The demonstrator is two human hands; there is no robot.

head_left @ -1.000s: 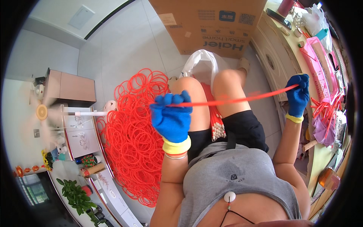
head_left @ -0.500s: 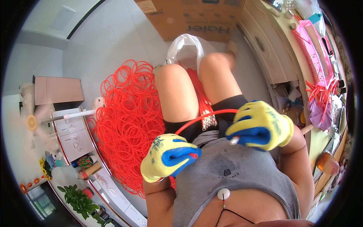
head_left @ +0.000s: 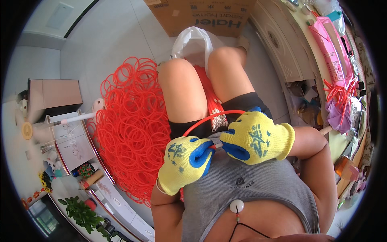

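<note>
Both my hands wear yellow knit gloves with blue coated palms. A red flexible tube (head_left: 214, 115) arches between them, bent into a loop above my lap. My left hand (head_left: 186, 161) pinches one end of it. The other end, with a small whitish tip (head_left: 218, 145), sits in the closed fingers of my right hand (head_left: 256, 139). The two ends meet, or nearly so, in front of my grey top; whether they are joined I cannot tell. Between my thighs lies a bundle of straight red tubes (head_left: 209, 90) with whitish ends (head_left: 219, 120) toward me.
A big heap of red rings (head_left: 131, 133) covers the floor to my left. Past my knees are a white plastic bag (head_left: 191, 34) and a cardboard box (head_left: 177, 18). Along the right runs a cluttered counter with a pink box (head_left: 330, 52). A fan (head_left: 27, 131) and drawers (head_left: 72, 141) stand left.
My hands have come together, bringing the tube's two ends close to each other. The right hand moved left and turned its back to view. The whole view has shifted slightly.
</note>
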